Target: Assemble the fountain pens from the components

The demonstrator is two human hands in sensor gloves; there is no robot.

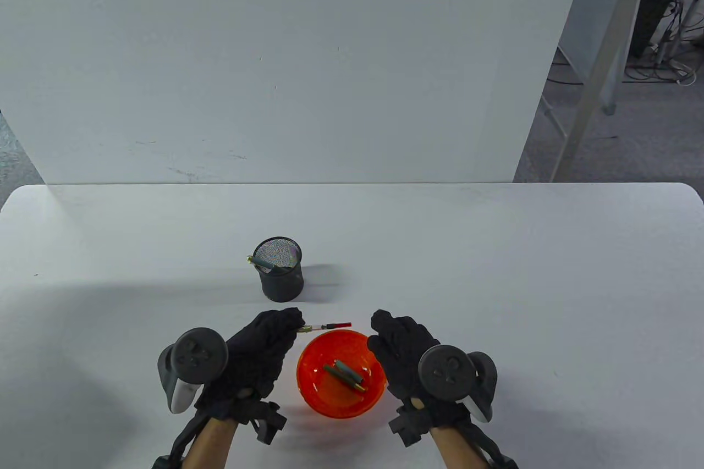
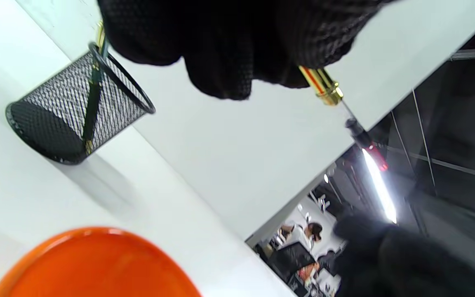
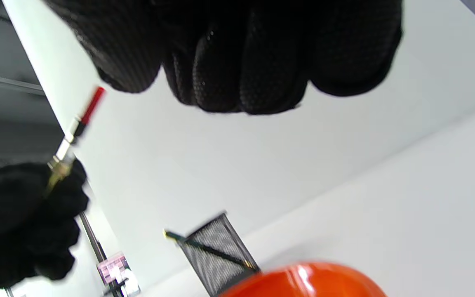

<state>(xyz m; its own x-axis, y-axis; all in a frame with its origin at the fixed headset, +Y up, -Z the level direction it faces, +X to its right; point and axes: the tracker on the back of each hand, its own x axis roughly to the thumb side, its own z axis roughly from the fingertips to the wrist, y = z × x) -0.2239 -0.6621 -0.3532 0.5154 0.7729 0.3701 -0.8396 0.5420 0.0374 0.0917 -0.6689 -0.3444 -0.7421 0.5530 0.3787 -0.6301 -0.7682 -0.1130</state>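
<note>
Two dark green pen parts (gold-tipped) are seen lying in the glossy orange bowl. One assembled pen is leaned inside the black mesh cup. A pen section with clear tube and red end is pinched at its gold collar by the left hand, above the bowl's far rim. Right hand fingers are curled together, nothing held.

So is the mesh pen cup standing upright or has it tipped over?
Upright. The mesh pen cup stands on its base on the table, open mouth up, with a finished pen leaning inside it.
</note>
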